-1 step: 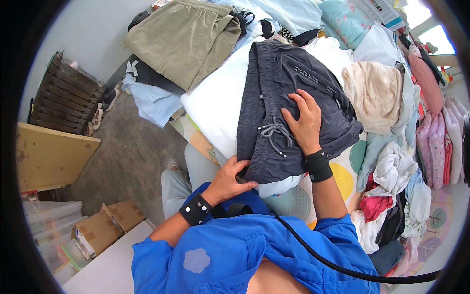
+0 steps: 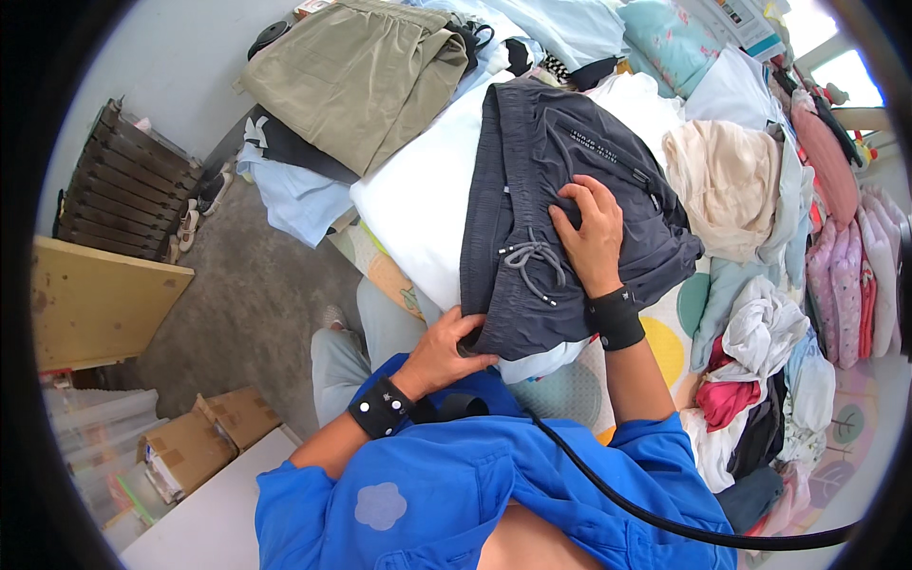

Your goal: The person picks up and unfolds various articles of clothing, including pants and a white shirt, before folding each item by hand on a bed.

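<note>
Dark grey shorts with a grey drawstring lie spread over a white folded cloth on the bed in front of me. My right hand rests flat on the middle of the shorts, fingers apart, just right of the drawstring. At the near lower edge of the shorts, my left hand has its fingers curled around the fabric. Both wrists carry black bands.
Olive trousers lie at the back left, a beige garment to the right, and a light blue garment hangs off the bed's left edge. Several mixed clothes are heaped on the right. Cardboard boxes, a wooden board and a dark slatted rack stand on the floor at left.
</note>
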Demonstrator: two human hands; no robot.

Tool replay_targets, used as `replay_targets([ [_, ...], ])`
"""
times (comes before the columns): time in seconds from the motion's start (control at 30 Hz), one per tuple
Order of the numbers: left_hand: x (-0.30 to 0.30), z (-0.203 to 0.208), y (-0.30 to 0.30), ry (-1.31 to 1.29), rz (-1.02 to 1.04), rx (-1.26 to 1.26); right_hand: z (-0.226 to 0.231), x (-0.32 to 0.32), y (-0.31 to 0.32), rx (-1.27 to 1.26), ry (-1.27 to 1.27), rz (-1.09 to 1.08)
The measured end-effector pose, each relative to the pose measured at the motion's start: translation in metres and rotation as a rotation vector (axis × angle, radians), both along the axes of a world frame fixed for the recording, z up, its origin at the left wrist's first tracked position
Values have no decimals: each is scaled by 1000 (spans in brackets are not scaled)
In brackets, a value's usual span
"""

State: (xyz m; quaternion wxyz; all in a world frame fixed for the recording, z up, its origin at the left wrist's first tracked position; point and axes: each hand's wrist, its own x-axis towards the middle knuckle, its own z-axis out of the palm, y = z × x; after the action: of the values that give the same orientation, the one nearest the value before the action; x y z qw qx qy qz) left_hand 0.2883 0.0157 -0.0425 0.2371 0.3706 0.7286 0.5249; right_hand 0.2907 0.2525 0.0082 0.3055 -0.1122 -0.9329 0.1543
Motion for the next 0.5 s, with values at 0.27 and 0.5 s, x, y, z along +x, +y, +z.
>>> replay_targets([
  [0.27, -2, 18, -4, 100, -30, -19, 23, -34, 15, -149, 148, -6],
  [0.5, -15, 30, 9, 38, 269, 88, 24, -62, 25, 21, 104, -5],
])
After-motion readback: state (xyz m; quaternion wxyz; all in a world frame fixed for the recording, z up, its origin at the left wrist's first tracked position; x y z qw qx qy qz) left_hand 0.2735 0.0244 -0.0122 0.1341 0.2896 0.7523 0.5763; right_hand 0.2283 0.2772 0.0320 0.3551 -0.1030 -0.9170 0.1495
